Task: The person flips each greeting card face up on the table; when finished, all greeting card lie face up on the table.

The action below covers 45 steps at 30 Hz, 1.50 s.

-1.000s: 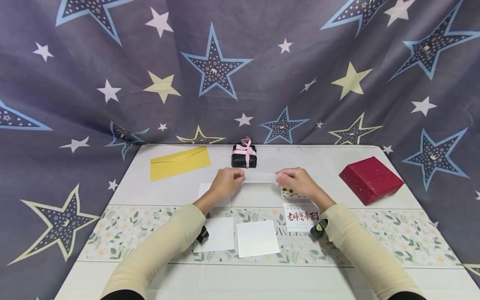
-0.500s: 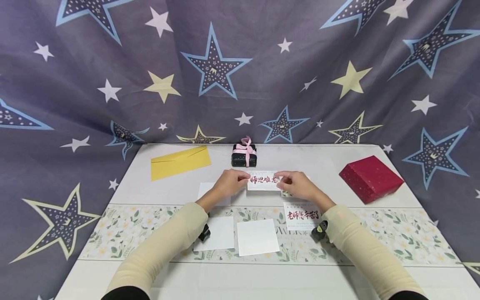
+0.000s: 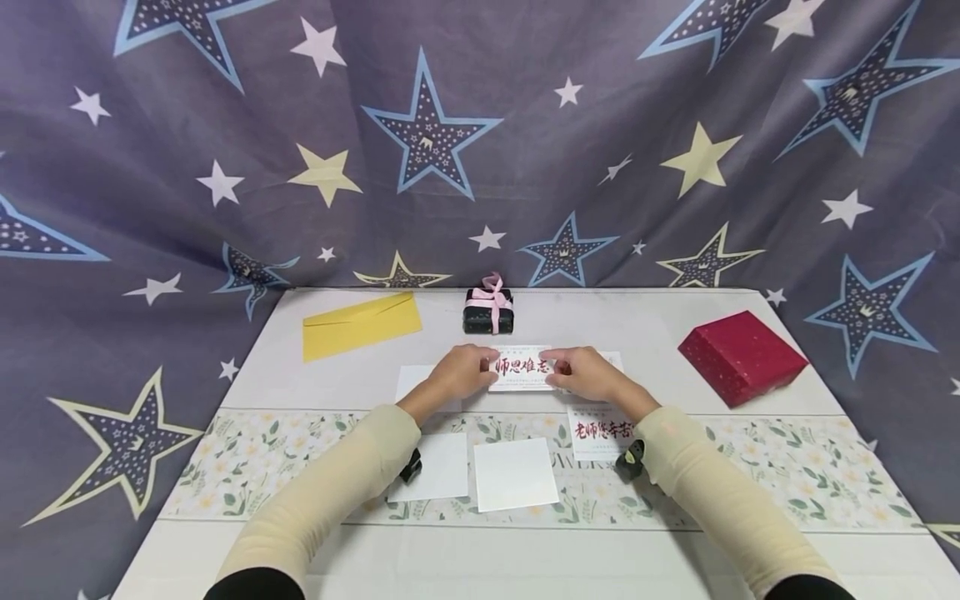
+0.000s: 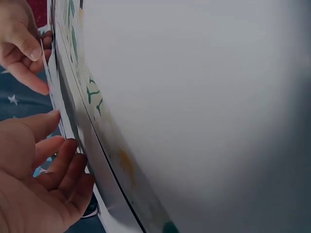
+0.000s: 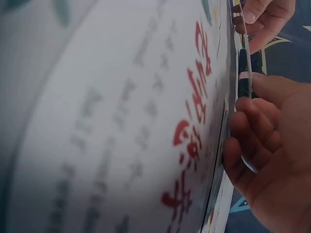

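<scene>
As both hands (image 3: 525,372) pinch, card (image 3: 523,367) (red script)

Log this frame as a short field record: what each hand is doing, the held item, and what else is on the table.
left hand: pinches the left end of the card
right hand: pinches the right end of the card
card: white, red calligraphy facing up, held low over the table
second printed card: flat, near the right forearm
blank white sheets: two side by side on the floral runner
yellow envelope: far left
black gift box: pink ribbon, far centre
red box: far right
</scene>
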Tool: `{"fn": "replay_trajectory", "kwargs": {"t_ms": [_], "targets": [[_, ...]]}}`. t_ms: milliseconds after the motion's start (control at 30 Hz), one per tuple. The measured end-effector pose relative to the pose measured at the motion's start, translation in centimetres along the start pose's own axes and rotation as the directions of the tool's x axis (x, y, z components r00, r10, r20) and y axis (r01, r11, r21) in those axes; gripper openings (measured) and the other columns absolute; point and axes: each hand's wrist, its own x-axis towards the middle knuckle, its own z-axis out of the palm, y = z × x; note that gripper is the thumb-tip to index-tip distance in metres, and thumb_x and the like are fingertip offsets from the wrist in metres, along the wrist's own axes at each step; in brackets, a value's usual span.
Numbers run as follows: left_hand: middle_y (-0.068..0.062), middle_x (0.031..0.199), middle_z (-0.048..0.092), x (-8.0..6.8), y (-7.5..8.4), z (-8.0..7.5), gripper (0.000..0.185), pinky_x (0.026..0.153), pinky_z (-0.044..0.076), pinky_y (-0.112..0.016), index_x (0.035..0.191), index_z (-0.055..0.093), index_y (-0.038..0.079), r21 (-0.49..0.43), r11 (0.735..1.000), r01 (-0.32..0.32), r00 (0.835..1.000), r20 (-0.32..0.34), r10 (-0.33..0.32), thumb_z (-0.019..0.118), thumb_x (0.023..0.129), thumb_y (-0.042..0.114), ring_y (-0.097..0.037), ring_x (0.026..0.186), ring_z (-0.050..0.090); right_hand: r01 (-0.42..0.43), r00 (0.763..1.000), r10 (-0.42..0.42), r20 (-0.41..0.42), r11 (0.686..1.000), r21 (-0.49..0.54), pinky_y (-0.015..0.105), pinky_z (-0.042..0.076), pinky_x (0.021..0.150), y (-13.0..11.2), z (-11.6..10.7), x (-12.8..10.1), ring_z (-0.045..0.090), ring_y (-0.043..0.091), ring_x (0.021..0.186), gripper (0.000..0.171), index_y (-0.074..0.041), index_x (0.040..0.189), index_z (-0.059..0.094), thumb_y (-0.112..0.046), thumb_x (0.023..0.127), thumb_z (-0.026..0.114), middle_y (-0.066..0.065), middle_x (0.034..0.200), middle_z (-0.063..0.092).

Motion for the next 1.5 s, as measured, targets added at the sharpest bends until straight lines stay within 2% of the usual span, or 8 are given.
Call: {"fn": "replay_trajectory", "kwargs": {"t_ms": [167,333,500,633,800,1100,1300,1500], "targets": [[0.000,0.078,0.061,0.3,0.5,0.0,0.038,0.076,0.048,-0.032,0.132,0.069,0.017,0.074,0.997,0.011,1.000,0.017,-0.012,0.072,0.094,0.022,-0.016,0.077,0.053,-0.036,0.999,0.036,0.017,0.999,-0.029,0.026,0.045,0.068,0.0,0.1,0.3,0.050,0.010,0.062,0.050,-0.011,0.144,0.059,-0.022,0.095,0.070,-0.004,0.075,0.064],[-0.004,0.084,0.059,0.4,0.8,0.2,0.015,0.075,0.048,-0.036,0.102,0.072,0.014,0.163,0.987,0.011,1.000,0.017,-0.013,0.072,0.094,0.026,-0.019,0.079,0.053,-0.058,0.998,0.059,0.034,0.998,-0.022,0.026,0.042,0.066,0.2,0.3,0.7,0.046,0.011,0.059,0.051,-0.013,0.144,0.059,-0.023,0.096,0.070,-0.004,0.069,0.058],[-0.008,0.091,0.061,0.3,0.9,0.5,0.024,0.076,0.051,-0.040,0.079,0.060,0.015,0.237,0.971,-0.002,1.000,0.024,-0.003,0.072,0.094,0.029,-0.023,0.082,0.054,-0.086,0.995,0.086,0.054,0.996,-0.011,0.026,0.041,0.063,0.1,0.6,0.8,0.043,0.011,0.058,0.050,-0.015,0.143,0.060,-0.023,0.095,0.070,-0.003,0.066,0.056],[-0.010,0.101,0.065,0.1,1.2,0.7,0.017,0.084,0.054,-0.042,0.100,0.072,0.014,0.252,0.968,0.011,1.000,0.023,-0.017,0.071,0.095,0.030,-0.025,0.091,0.058,-0.083,0.995,0.085,0.057,0.996,-0.031,0.026,0.040,0.062,0.0,0.5,0.7,0.044,0.011,0.059,0.050,-0.013,0.143,0.060,-0.022,0.094,0.071,-0.003,0.068,0.056],[-0.013,0.110,0.066,-0.1,1.5,0.4,0.040,0.092,0.054,-0.043,0.133,0.069,0.015,0.246,0.969,0.025,0.999,0.026,-0.032,0.071,0.096,0.030,-0.028,0.100,0.061,-0.085,0.995,0.088,0.053,0.995,-0.047,0.026,0.041,0.063,0.0,0.6,0.7,0.047,0.012,0.061,0.051,-0.013,0.143,0.060,-0.022,0.094,0.072,-0.002,0.070,0.058],[-0.008,0.102,0.065,-0.3,0.9,0.1,0.022,0.082,0.054,-0.040,0.110,0.074,0.014,0.220,0.975,-0.015,1.000,0.026,0.010,0.072,0.094,0.028,-0.023,0.091,0.059,-0.038,0.997,0.041,0.059,0.998,-0.048,0.025,0.044,0.064,-0.1,0.2,0.6,0.047,0.009,0.059,0.050,-0.013,0.144,0.059,-0.022,0.095,0.070,-0.005,0.070,0.061],[-0.006,0.106,0.068,-1.4,0.9,-1.1,0.042,0.091,0.055,-0.039,0.133,0.069,0.013,0.125,0.992,-0.035,0.999,-0.008,0.036,0.073,0.093,0.025,-0.022,0.097,0.063,0.032,0.999,-0.032,0.015,0.999,-0.016,0.024,0.046,0.063,-0.7,-0.7,-0.3,0.050,0.007,0.060,0.046,-0.007,0.141,0.061,-0.017,0.096,0.068,-0.007,0.079,0.067],[-0.011,0.121,0.069,-4.1,1.6,-2.4,0.047,0.102,0.053,-0.042,0.136,0.065,0.008,0.047,0.992,-0.119,0.992,0.048,0.117,0.074,0.094,0.027,-0.028,0.113,0.064,0.092,0.994,-0.093,0.054,0.995,0.026,0.021,0.047,0.061,-1.4,-0.7,-2.4,0.052,0.003,0.060,0.044,-0.006,0.139,0.062,-0.014,0.096,0.069,-0.007,0.081,0.070]]}}
